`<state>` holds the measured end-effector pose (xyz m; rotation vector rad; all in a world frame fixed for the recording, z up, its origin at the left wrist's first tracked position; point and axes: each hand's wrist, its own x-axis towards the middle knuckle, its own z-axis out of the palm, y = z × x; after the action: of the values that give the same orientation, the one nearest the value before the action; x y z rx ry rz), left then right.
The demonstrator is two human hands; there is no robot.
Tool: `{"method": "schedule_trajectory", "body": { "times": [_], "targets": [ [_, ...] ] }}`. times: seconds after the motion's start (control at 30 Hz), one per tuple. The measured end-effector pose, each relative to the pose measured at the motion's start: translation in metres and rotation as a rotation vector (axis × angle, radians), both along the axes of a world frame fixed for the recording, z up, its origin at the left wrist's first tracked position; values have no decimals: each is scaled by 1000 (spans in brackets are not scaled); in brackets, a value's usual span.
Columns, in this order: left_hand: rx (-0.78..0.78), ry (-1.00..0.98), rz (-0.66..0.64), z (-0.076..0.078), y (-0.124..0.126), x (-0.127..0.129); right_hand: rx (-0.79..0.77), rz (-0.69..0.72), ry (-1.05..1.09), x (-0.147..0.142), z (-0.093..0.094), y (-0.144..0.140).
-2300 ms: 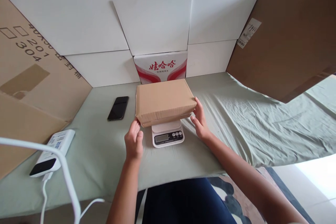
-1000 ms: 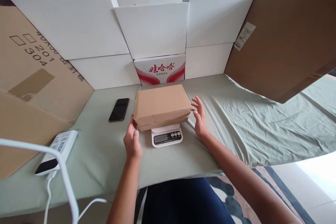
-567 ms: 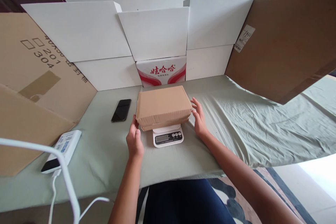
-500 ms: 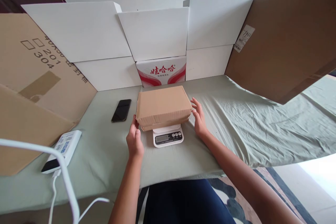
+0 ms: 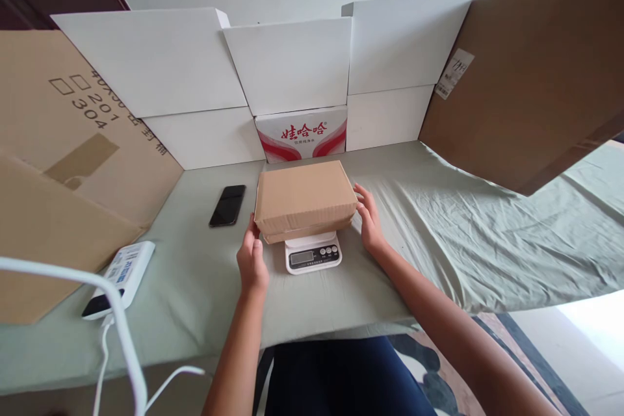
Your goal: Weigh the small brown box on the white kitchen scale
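Both forearms extend forward from the lower edge of the view, bare to the wrist, and converge slightly toward the centre. The left hand [image 5: 252, 260] is held edge-up, palm facing right, fingers together and extended forward, thumb on top. The right hand [image 5: 369, 221] mirrors it, palm facing left, fingers slightly spread and gently curved. The two palms face each other, neither closed into a grip

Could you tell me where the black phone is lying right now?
The black phone lies flat on the green cloth, just left of the brown cardboard box.
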<state>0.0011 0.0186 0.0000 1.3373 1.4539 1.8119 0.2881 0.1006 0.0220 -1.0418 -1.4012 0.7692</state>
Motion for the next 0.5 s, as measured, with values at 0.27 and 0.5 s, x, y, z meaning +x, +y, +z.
{"method": "schedule_trajectory", "body": {
  "times": [0.27,0.5],
  "targets": [
    [-19,11,0,1,0,0,-16,-19,49,0,-3,6],
    [-9,-14,-6,-1,2,0,-17,-14,61,0,-2,6]
  ]
}}
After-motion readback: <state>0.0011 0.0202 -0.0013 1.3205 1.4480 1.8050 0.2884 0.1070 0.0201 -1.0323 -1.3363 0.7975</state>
